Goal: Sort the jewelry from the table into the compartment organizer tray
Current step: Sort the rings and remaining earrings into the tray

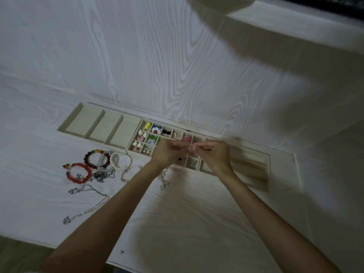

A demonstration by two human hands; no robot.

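Both hands up over the organizer tray point(254, 170), left hand point(167, 154) and right hand point(214, 156) pinching one tiny shiny piece point(192, 147) between them, maybe a ring, too small to tell. Little squares point(146, 138) already full of bright earrings and beads. Three long boxes point(98, 125) on the left with nothing inside. Left to sort, all on the table point(177, 66): red bracelet point(78, 173), dark bead bracelet point(97, 159), pearl bracelet point(121, 161), silver chains point(86, 209). About half done, by the look of it. No words or labels to read anywhere
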